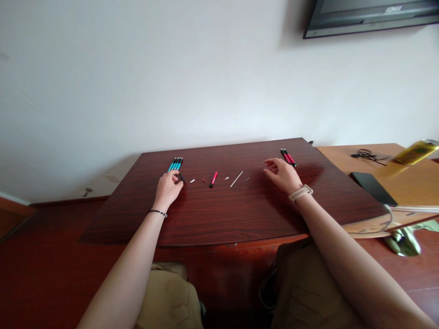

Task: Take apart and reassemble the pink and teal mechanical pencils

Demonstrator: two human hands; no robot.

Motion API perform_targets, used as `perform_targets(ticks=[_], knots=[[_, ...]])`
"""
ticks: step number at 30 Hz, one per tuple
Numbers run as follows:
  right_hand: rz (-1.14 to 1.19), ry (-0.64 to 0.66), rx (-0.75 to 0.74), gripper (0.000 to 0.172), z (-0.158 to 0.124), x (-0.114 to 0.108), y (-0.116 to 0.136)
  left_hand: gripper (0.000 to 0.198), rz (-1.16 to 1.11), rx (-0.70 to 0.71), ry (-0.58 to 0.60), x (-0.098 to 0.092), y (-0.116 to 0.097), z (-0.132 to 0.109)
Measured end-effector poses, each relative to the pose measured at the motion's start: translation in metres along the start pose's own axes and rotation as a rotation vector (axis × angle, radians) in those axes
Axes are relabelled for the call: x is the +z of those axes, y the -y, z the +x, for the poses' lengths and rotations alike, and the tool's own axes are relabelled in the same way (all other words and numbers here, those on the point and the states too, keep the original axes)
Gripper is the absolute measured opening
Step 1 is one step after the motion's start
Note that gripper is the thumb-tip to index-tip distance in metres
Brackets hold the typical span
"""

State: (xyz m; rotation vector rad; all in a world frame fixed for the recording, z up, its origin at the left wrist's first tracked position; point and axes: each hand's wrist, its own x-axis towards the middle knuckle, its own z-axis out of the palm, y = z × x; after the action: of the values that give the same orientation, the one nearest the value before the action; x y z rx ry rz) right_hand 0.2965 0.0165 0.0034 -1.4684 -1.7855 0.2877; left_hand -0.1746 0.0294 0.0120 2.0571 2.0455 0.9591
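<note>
My left hand (168, 186) is at the left of the dark wooden table, its thumb and index finger closed at the two ends of a small black pen part (182, 177). Just beyond it lie several blue-and-black pens (175, 164) side by side. My right hand (281, 174) hovers on the right with fingers apart, holding nothing visible, close to the pink-and-black pens (288, 157). Between the hands lie a white piece (192, 181), a tiny red piece (203, 181), a pink pen barrel (213, 179), another small white piece (227, 178), a thin refill (236, 178) and a small spring (247, 179).
The dark table (219, 219) stands against a white wall. To its right, a lighter desk (418, 183) bears a black phone-like slab (373, 188), a coiled black cable (367, 155) and a yellow can (416, 152). A screen (373, 18) hangs above.
</note>
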Motion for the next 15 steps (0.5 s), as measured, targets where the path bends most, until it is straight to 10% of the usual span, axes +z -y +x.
perform_targets(ticks=[5, 15], knots=[[-0.081, -0.055, -0.106, 0.026, -0.006, -0.002, 0.042, 0.016, -0.105, 0.124, -0.219, -0.016, -0.041, -0.017], [0.019, 0.478, -0.394, 0.034, -0.044, 0.038, 0.112, 0.030, 0.085, 0.724, 0.373, 0.020, -0.117, -0.079]])
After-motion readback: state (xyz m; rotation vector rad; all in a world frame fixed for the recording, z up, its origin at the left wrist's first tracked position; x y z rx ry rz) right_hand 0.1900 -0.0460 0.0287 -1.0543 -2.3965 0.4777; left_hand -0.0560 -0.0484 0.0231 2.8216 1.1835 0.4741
